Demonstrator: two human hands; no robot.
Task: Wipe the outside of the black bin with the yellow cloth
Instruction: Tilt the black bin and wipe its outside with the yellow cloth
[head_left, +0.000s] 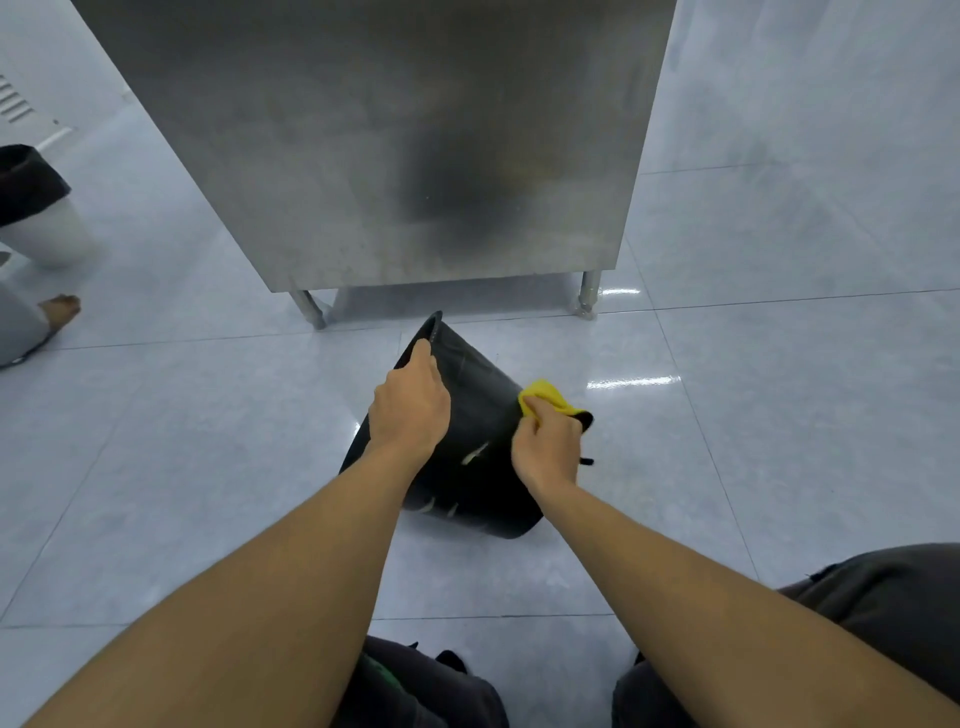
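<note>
The left hand (410, 410) gripped the tilted black bin (467, 467) by its rim; the right hand (545, 447) pinched the yellow cloth (545, 397) against its right wall, centre frame.

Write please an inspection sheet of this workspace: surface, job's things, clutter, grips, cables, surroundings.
Surface: glossy pale tiled floor, light glare on it.
Job's things: black bin tipped on its side, pale smears on its wall; yellow cloth pressed on the bin's outside.
Clutter: nothing seen.
Grips: left hand holds the bin's rim; right hand clutches the cloth.
Cables: nothing seen.
Surroundings: steel cabinet on legs behind the bin; another person's foot and a white bin with black liner at far left.
</note>
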